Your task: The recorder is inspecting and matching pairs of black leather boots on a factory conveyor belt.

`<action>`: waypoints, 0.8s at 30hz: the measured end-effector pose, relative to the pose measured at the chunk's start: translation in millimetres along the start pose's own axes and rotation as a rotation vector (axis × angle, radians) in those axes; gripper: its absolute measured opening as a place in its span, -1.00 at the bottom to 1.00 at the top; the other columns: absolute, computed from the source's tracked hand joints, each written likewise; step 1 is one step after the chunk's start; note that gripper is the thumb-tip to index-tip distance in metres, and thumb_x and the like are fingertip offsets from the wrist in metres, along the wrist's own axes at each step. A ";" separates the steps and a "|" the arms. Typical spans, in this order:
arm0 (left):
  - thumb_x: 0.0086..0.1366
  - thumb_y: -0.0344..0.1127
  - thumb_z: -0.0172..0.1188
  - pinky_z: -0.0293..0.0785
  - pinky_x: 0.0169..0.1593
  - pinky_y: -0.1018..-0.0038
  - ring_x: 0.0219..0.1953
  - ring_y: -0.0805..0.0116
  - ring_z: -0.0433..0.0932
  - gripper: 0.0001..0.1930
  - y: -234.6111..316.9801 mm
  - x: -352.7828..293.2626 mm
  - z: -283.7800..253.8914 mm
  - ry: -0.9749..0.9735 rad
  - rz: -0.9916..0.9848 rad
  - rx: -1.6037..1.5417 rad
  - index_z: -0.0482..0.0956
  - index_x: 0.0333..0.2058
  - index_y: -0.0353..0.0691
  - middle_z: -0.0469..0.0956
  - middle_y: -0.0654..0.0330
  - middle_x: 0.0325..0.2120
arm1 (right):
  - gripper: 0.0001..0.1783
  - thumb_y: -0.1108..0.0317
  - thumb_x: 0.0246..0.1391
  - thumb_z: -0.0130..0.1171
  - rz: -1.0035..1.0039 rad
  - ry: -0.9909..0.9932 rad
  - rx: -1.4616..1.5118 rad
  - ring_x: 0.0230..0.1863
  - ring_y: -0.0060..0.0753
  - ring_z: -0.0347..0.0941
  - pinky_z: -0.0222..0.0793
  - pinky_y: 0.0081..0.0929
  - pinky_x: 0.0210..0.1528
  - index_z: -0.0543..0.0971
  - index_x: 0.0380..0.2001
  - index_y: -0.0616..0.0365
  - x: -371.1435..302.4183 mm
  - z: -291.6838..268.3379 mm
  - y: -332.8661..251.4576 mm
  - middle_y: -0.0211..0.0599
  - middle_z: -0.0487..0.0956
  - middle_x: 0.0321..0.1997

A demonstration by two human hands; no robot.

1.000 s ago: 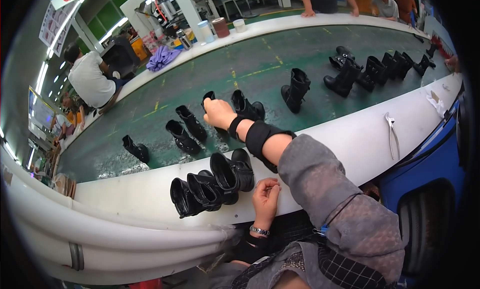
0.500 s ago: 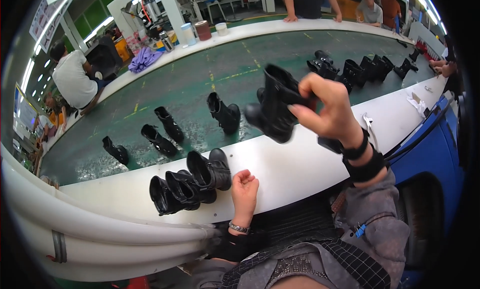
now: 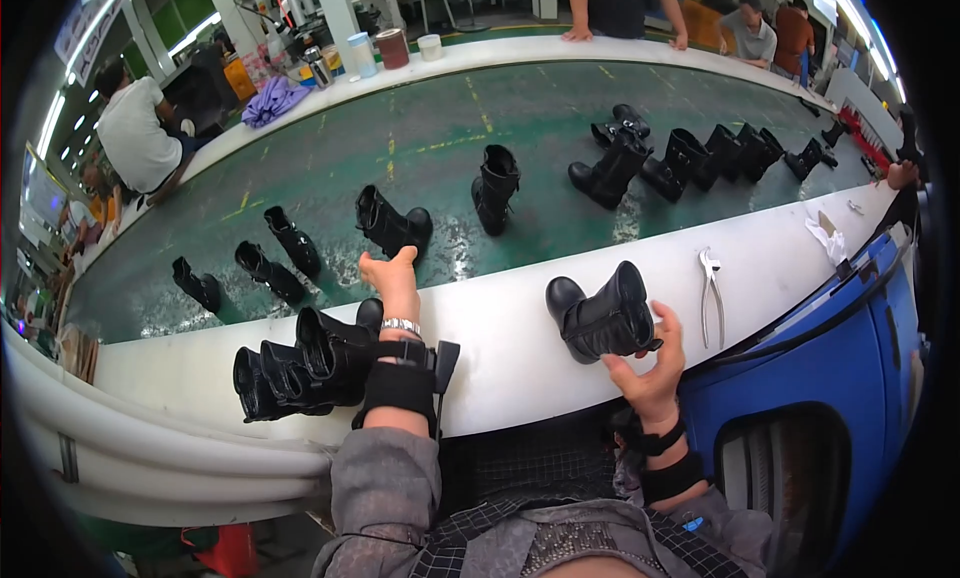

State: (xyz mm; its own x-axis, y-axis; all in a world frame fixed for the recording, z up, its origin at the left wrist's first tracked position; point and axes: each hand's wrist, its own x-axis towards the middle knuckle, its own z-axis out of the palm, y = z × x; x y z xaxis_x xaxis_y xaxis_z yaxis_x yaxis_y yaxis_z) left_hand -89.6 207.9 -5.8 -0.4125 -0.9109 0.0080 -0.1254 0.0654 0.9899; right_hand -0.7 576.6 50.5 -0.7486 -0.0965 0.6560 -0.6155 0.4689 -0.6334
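My left hand [image 3: 392,273] reaches over the far edge of the white ledge [image 3: 490,363], thumb and fingers apart, at the lower part of a black boot [image 3: 393,225] on the green surface. Whether its fingertips touch that boot is hard to tell. At the right, my right hand [image 3: 655,373] curls around the shaft end of another black buckled boot [image 3: 603,316], thumb low and fingers behind. This boot lies tilted over the ledge, its toe pointing away to the left. Several black boots [image 3: 315,348] stand close together beside my left forearm.
Metal pliers [image 3: 712,298] lie on the ledge right of my right hand. More black boots [image 3: 492,188] stand along the green surface [image 3: 440,108]. A blue machine [image 3: 800,348] is at my right, thick white pipes [image 3: 180,448] at my left. People sit or stand across the way.
My right hand has brought its boot down from above the green surface to the ledge. My left hand has moved from beside the grouped boots out to a boot on the green surface.
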 end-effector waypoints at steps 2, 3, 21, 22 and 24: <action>-0.17 -0.45 0.37 0.26 0.17 0.32 0.13 0.00 0.29 -0.15 -14.1 23.0 14.2 -0.037 0.005 -0.119 0.18 0.15 -0.45 0.17 -0.15 0.13 | -0.23 0.33 -0.32 0.48 -0.007 0.014 0.003 -0.36 -0.45 0.43 0.38 -0.55 -0.30 0.35 0.01 0.29 -2.4 13.5 4.9 -0.32 0.46 -0.35; -0.18 -0.47 0.37 0.27 0.15 0.32 0.10 0.01 0.34 -0.19 -21.3 31.8 20.6 -0.057 0.006 -0.176 0.24 0.13 -0.44 0.23 -0.13 0.10 | -0.25 0.32 -0.31 0.48 0.057 0.030 0.113 -0.32 -0.43 0.45 0.40 -0.53 -0.26 0.37 0.00 0.28 -3.3 24.3 7.1 -0.30 0.47 -0.31; 0.23 -0.08 0.16 0.60 -0.05 0.10 -0.11 0.02 0.57 -0.55 35.5 -96.9 -34.2 -0.749 -0.564 -0.983 0.45 -0.03 -0.30 0.55 0.02 -0.09 | -0.58 0.40 -0.01 0.26 0.742 0.114 0.974 -0.17 -0.39 0.52 0.41 -0.46 -0.03 0.48 -0.05 0.29 0.3 33.5 40.2 -0.25 0.55 -0.11; 0.23 -0.05 0.15 0.59 -0.03 0.10 -0.10 0.00 0.57 -0.52 37.0 -112.2 -47.6 -0.727 -0.623 -0.956 0.45 -0.01 -0.30 0.54 0.01 -0.07 | -0.54 0.40 0.02 0.24 0.780 0.115 1.066 -0.15 -0.34 0.53 0.46 -0.38 -0.01 0.43 0.02 0.24 -1.5 32.1 37.9 -0.21 0.52 -0.06; 0.20 0.00 0.16 0.59 -0.01 0.09 -0.07 -0.03 0.56 -0.47 38.1 -139.3 -71.0 -0.747 -0.675 -0.978 0.45 0.01 -0.30 0.52 -0.02 -0.03 | -0.53 0.35 0.04 0.24 0.916 0.088 1.328 -0.14 -0.30 0.54 0.50 -0.27 0.00 0.43 0.03 0.22 -7.0 32.1 29.4 -0.21 0.53 -0.07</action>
State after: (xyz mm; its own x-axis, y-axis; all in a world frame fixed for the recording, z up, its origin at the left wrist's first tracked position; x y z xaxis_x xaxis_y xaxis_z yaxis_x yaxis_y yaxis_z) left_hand 27.2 308.3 40.8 -0.9405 -0.2038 -0.2720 0.0543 -0.8801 0.4716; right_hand -21.5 562.9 14.0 -0.9789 -0.1560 -0.1318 0.2040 -0.7184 -0.6650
